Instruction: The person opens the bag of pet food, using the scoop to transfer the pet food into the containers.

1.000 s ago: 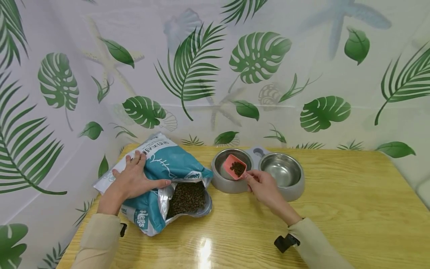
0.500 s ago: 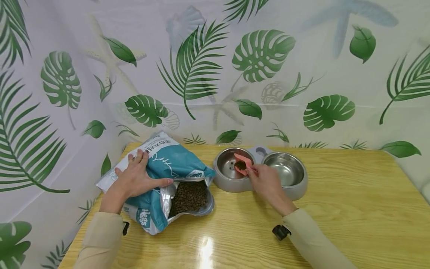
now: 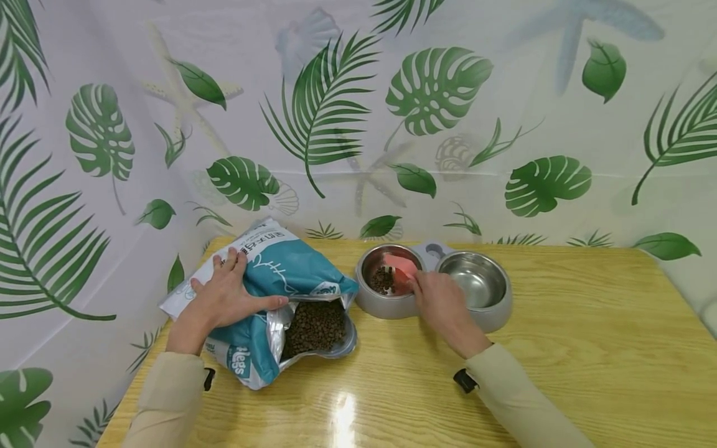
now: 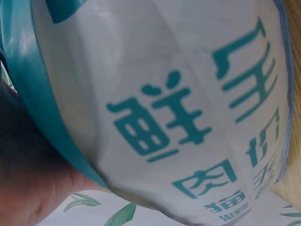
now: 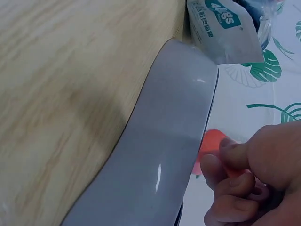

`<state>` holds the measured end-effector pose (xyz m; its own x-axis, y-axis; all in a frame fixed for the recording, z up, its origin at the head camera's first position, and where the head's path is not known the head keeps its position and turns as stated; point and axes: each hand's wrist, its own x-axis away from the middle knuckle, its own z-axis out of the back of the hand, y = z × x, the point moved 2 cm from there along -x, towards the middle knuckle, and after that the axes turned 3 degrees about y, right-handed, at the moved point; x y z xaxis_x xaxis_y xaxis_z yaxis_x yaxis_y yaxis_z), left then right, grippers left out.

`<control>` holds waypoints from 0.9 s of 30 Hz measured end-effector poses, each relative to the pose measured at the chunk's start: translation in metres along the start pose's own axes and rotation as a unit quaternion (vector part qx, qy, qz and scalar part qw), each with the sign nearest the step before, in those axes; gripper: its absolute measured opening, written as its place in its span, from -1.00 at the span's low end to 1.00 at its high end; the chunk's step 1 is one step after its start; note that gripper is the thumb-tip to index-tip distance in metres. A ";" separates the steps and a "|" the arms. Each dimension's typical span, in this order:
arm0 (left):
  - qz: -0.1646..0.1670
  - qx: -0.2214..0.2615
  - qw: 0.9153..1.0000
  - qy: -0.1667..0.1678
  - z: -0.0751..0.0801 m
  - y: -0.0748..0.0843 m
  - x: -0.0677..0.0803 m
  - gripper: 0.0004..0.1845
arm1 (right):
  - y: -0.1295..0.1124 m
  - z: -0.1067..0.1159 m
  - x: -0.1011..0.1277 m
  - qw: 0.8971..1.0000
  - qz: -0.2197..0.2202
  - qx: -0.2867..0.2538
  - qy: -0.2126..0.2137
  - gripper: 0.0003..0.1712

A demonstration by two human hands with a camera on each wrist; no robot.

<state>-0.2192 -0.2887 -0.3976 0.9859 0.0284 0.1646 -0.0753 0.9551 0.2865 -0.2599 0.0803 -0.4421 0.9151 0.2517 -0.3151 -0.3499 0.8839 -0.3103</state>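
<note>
right hand (image 3: 442,303) grip pinches the pink scoop (image 3: 401,266), tipped over the left bowl (image 3: 386,290); the kibble bag (image 3: 282,298) lies leftward, under the flat left hand (image 3: 224,297).

Light wooden table (image 3: 560,348) with glossy grain, teal and white pet-food bag (image 3: 274,274) lying open on its left part, grey double-bowl feeder (image 3: 487,320) just beside it, near the back edge

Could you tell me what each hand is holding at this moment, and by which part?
The right hand pinches the pink scoop by its handle end, tipped over the left bowl. The left hand grips nothing; it rests flat on the food bag.
</note>
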 end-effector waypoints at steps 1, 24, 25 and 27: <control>0.001 0.000 1.000 0.000 0.000 0.000 0.000 0.50 | 0.001 0.001 0.001 1.000 0.008 0.006 0.005 -0.72; -0.001 -0.001 1.000 0.001 0.002 -0.002 0.000 0.50 | -0.039 0.021 0.042 0.837 0.010 -0.396 -0.377 -0.60; -0.001 0.000 1.000 0.000 0.001 -0.002 0.000 0.50 | -0.042 0.018 0.043 0.840 0.006 -0.394 -0.373 -0.60; -0.001 0.001 1.000 -0.001 0.000 -0.002 -0.001 0.50 | -0.046 0.011 0.046 0.844 -0.007 -0.390 -0.368 -0.61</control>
<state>-0.2200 -0.2905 -0.3987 0.9856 0.0264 0.1669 -0.0745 0.9544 0.2891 -0.1996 0.0552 -0.4321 0.6969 0.6732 0.2472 -0.1010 0.4333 -0.8956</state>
